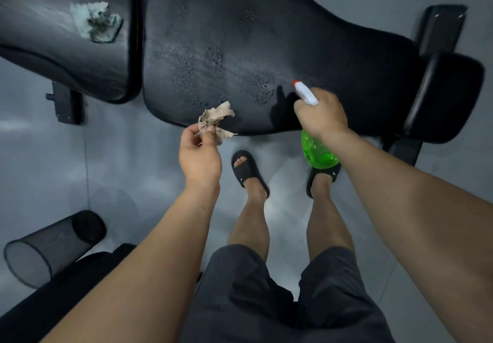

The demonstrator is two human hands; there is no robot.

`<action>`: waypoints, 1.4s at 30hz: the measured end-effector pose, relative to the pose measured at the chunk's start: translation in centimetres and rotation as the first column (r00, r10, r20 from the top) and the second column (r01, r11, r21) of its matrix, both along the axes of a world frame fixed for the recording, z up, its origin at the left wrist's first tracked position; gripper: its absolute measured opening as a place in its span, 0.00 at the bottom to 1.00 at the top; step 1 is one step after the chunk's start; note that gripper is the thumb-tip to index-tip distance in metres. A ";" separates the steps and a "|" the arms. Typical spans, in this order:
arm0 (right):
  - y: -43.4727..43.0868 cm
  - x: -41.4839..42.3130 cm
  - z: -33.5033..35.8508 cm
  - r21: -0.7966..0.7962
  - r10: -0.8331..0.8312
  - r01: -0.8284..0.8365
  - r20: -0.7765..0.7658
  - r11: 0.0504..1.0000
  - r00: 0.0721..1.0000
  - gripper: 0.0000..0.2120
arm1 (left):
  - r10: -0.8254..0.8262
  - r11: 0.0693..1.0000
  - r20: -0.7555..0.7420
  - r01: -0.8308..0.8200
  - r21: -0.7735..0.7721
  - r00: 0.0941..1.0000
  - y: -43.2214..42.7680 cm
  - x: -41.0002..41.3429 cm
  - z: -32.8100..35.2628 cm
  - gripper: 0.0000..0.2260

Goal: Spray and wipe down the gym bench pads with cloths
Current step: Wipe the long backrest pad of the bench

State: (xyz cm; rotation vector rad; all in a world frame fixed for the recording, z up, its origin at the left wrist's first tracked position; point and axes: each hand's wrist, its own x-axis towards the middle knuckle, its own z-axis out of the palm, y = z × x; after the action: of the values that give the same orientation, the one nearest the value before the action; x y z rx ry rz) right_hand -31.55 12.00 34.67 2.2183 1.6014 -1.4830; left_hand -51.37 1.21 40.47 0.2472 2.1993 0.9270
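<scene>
The right hand (321, 114) gripped the bottle (318, 153); left fingers (209, 130) pinched a limp cloth (216, 118) by its bunched middle; the wet pad (266, 49) looked slick.

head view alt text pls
Looking down, a person's right hand aims a green spray bottle at a wet black bench pad while the left hand pinches a brown cloth. A pale cloth lies on the neighbouring pad.

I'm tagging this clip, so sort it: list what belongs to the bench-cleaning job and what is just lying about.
Job: green spray bottle, gripped by right hand; tan cloth, pinched by left hand; large droplet-covered bench pad; smaller bench pad with pale cloth on it.
Lying about: black mesh bin; black foam roller at the bench end.
</scene>
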 end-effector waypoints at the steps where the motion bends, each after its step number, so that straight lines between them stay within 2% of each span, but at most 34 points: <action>1: 0.4 0.4 0.0 -0.022 0.018 -0.017 0.017 1.000 1.000 0.08 | -0.013 1.000 -0.003 0.013 0.004 1.000 0.4 0.3 0.0 0.05; 5: 1.3 2.2 -0.4 -0.007 0.039 -0.039 0.028 0.999 0.999 0.11 | -0.065 0.998 -0.012 0.065 -0.005 0.998 1.7 2.0 -0.3 0.05; 8: 1.7 3.6 -0.9 0.069 -0.020 0.022 -0.033 0.997 0.999 0.08 | -0.104 0.994 -0.018 0.104 -0.023 0.994 2.8 3.6 -0.5 0.05; 11: 2.0 4.7 -1.4 0.093 -0.065 0.074 -0.100 0.993 0.993 0.09 | -0.141 0.990 -0.016 0.141 -0.031 0.990 3.8 5.4 -0.7 0.05; 14: 2.2 6.0 -1.8 0.024 -0.059 0.060 -0.074 0.998 0.996 0.09 | -0.162 0.986 -0.015 0.162 -0.034 0.987 4.5 6.9 -1.0 0.05; 17: 1.5 8.4 -2.7 -0.017 0.014 -0.015 -0.026 1.000 1.000 0.08 | -0.182 0.982 -0.009 0.181 -0.045 0.983 5.3 8.3 -1.2 0.04; 21: -0.6 11.5 -3.7 -0.048 0.125 -0.129 -0.067 0.991 0.990 0.06 | -0.200 0.978 0.002 0.200 -0.056 0.980 5.8 9.7 -1.6 0.05; 23: -1.5 13.0 -4.1 -0.097 0.131 -0.133 -0.030 0.986 0.991 0.06 | -0.216 0.974 0.005 0.215 -0.071 0.976 5.8 10.3 -1.9 0.04; 26: -1.9 15.1 -4.8 -0.152 0.012 -0.008 0.023 0.988 1.000 0.09 | -0.217 0.972 0.004 0.217 -0.088 0.976 5.8 11.2 -2.4 0.02; 29: -1.7 16.7 -5.5 -0.091 -0.056 0.063 0.076 0.994 0.996 0.08 | -0.230 0.968 0.001 0.229 -0.098 0.973 5.9 11.9 -2.7 0.02; 32: -0.9 18.5 -6.0 -0.023 -0.194 0.196 0.079 0.980 0.978 0.08 | -0.270 0.957 0.007 0.269 -0.105 0.963 6.3 13.2 -3.0 0.03; 35: -0.4 20.3 -6.5 -0.078 -0.268 0.277 0.108 0.958 0.957 0.12 | -0.307 0.947 -0.002 0.306 -0.101 0.952 6.9 14.5 -3.3 0.03; 39: -1.3 21.8 -7.0 -0.111 -0.278 0.285 0.072 0.952 0.958 0.15 | -0.395 0.912 0.001 0.392 -0.117 0.919 7.5 16.5 -4.0 0.03; 42: -3.8 23.7 -8.1 -0.144 -0.433 0.433 0.038 0.890 0.901 0.16 | -0.477 0.869 0.028 0.476 -0.132 0.879 7.8 19.0 -4.4 0.02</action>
State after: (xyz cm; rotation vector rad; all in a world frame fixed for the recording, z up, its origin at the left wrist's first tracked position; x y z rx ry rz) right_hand -7.88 8.24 26.59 2.5987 0.9836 -1.6193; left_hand -32.38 8.98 36.03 0.6935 2.0522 0.4974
